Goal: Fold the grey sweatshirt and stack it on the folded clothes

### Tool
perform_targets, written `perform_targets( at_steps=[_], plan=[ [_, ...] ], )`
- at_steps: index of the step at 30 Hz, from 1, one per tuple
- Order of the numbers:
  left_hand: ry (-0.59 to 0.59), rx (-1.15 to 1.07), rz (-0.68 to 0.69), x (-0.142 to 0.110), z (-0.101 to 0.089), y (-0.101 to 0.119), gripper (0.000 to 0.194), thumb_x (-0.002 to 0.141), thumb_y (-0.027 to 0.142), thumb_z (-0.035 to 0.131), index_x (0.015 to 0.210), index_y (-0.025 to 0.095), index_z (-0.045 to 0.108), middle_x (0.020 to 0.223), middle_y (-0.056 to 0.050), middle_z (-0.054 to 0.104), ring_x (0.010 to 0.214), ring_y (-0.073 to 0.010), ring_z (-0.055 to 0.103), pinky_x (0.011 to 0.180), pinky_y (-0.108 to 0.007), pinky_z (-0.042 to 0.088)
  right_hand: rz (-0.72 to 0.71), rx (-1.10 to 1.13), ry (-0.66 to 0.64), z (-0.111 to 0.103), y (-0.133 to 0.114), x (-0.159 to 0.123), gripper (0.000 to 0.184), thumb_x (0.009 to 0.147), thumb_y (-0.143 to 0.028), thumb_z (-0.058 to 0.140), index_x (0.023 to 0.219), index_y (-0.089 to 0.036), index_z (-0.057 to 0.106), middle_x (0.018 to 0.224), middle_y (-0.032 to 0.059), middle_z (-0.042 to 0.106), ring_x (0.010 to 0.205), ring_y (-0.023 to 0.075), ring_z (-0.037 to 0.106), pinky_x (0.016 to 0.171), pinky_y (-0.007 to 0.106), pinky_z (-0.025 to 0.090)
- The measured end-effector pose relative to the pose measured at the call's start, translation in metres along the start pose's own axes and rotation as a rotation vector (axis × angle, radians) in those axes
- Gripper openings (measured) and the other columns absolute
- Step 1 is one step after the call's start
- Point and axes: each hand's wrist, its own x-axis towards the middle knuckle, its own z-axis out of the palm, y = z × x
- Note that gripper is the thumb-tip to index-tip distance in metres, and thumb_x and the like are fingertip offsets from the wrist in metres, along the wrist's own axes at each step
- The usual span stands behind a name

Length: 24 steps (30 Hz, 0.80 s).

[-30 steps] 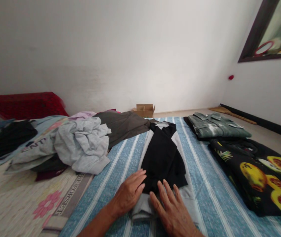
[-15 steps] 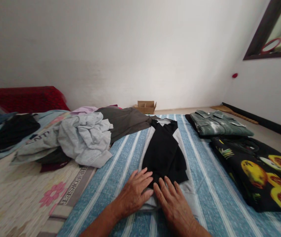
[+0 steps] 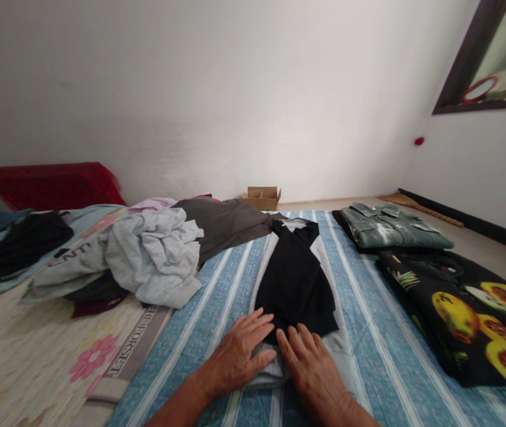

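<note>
A grey shirt with black sleeves lies lengthwise on the blue striped sheet, its collar at the far end. Both sleeves are folded in over the body. My left hand rests flat on the near left part of the shirt, fingers stretched toward the black cloth. Beside it, my right hand lies on the near right part, palm down with fingers extended. Neither hand grips the fabric. The palms hide some of the shirt's near end.
To the left sit a crumpled light grey garment, a dark grey cloth and black clothing. On the right lie a folded green garment and a black fruit-print garment. A cardboard box stands by the wall.
The view has tilted slightly, so the scene sits a little lower in the picture. Both hands stay in nearly the same place on the shirt.
</note>
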Motion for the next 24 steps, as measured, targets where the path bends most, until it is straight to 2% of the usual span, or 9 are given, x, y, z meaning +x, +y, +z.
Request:
perform_targets(
  at_steps=[6,11,17,21,24],
  plan=[
    [-0.016,-0.013,0.027,-0.003,-0.007,0.000,0.055,0.087,0.052,0.051,0.132,0.021,0.050,0.139,-0.010,0.047,0.132,-0.0291,0.036,0.106,-0.050,0.034,0.010,0.031,-0.032,0.007,0.000,0.001,0.039,0.083,-0.011,0.044,0.120,-0.015,0.056,0.120,0.0143,0.059,0.107,0.0309,0.055,0.078,0.042,0.050],
    [-0.058,-0.001,0.024,-0.004,-0.012,0.003,0.066,0.081,0.060,0.054,0.134,0.021,0.048,0.141,-0.011,0.044,0.133,-0.0321,0.033,0.106,-0.054,0.031,0.020,0.065,-0.102,0.002,0.001,0.004,0.039,0.080,-0.009,0.046,0.117,-0.015,0.058,0.131,0.0143,0.053,0.115,0.0339,0.051,0.078,0.043,0.051],
    [-0.074,-0.002,0.034,-0.003,-0.012,0.001,0.073,0.080,0.063,0.053,0.139,0.022,0.041,0.142,-0.011,0.042,0.134,-0.0321,0.031,0.107,-0.053,0.029,0.071,0.200,-0.356,-0.023,0.010,0.023,0.047,0.076,-0.004,0.045,0.118,-0.019,0.059,0.131,0.0088,0.055,0.122,0.0327,0.046,0.084,0.040,0.050],
    [-0.097,-0.036,0.040,-0.002,-0.015,0.002,0.086,0.071,0.069,0.058,0.140,0.022,0.039,0.145,-0.013,0.037,0.135,-0.0347,0.027,0.107,-0.055,0.028,0.103,0.310,-0.440,-0.042,0.021,0.040,0.043,0.075,-0.004,0.045,0.111,-0.021,0.061,0.121,0.0063,0.061,0.111,0.0249,0.056,0.087,0.033,0.048],
    [-0.105,-0.048,0.059,-0.004,-0.019,0.007,0.096,0.064,0.069,0.065,0.142,0.022,0.035,0.148,-0.015,0.031,0.136,-0.0373,0.023,0.106,-0.059,0.023,0.103,0.350,-0.485,-0.053,0.027,0.049,0.045,0.071,-0.001,0.044,0.107,-0.021,0.061,0.110,0.0056,0.064,0.101,0.0215,0.061,0.083,0.030,0.049]
  ],
)
